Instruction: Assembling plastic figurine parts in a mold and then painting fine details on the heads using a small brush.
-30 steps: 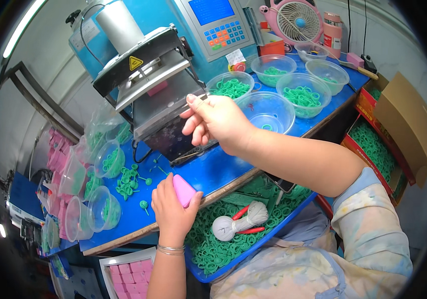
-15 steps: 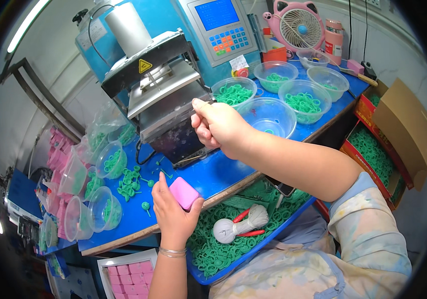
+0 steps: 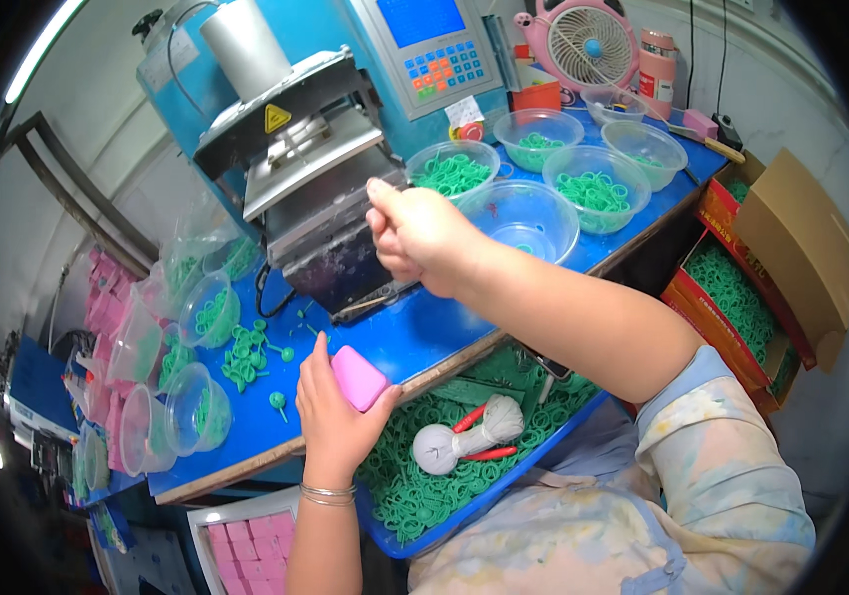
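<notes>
My left hand (image 3: 337, 426) is closed around a pink block (image 3: 359, 377) with rounded edges, above the front edge of the blue table. Farther up, my right hand (image 3: 422, 238) is in a pinch, thumb and forefinger pressed together, in front of the heated press (image 3: 320, 198). Whatever its fingertips may hold is too small or hidden to make out. Left of the block lie loose green moulded pieces (image 3: 245, 357), some with round heads and stems. Below my hands, a blue tray (image 3: 449, 535) full of green rings carries red-handled pliers (image 3: 471, 415) partly covered by a white wrapped bundle (image 3: 439, 448).
Clear plastic bowls (image 3: 598, 188) with green pieces stand at the right, beside a control panel (image 3: 434, 59) and a pink fan (image 3: 583, 45). More bowls (image 3: 198, 407) sit at the left. Boxes (image 3: 732, 307) of green rings are at far right; a pink-block tray (image 3: 251, 545) is below left.
The whole view has shifted slightly, moving most things a little left. Both hands keep nearly the same pose, the left still around the pink block.
</notes>
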`<state>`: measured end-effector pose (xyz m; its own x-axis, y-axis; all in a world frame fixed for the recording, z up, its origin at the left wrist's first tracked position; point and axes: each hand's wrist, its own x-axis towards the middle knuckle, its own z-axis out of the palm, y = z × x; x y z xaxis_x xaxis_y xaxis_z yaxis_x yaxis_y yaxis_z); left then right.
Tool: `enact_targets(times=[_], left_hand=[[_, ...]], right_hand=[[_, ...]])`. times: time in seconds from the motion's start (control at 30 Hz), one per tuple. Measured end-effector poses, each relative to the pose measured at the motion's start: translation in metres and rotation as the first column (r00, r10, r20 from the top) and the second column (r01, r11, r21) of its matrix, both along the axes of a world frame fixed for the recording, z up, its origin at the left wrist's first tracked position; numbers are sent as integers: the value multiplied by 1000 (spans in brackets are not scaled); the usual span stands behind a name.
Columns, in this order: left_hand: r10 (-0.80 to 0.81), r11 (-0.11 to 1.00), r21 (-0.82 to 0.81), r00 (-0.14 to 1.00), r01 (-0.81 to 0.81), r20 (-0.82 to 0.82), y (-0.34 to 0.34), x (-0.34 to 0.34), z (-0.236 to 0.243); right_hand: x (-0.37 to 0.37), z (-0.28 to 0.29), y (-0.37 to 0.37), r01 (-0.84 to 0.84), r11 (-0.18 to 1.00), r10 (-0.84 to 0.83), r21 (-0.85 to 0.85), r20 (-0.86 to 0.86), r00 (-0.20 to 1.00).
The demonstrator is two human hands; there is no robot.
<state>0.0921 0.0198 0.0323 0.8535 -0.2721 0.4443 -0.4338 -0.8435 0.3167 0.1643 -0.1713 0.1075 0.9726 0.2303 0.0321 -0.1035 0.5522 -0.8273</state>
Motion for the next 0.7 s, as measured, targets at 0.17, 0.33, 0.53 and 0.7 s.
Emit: enact_targets(times=[0.17, 0.33, 0.53, 0.7], left_hand=[[-196, 978, -12, 930, 210, 312, 26, -50, -19], [-49, 947, 292, 836, -135, 546, 158, -88, -50], [871, 437, 65, 441, -897, 215, 323, -189, -90], [980, 141, 56, 132, -988, -147, 398, -251, -129]], right_hand=[[2, 2, -1, 157, 977, -164, -147, -33, 986], [12, 1, -24, -50, 995, 60, -83, 132, 989], [31, -10, -35, -164, 970, 192, -182, 150, 970], [22, -9, -58, 94, 969, -49, -228, 195, 980]])
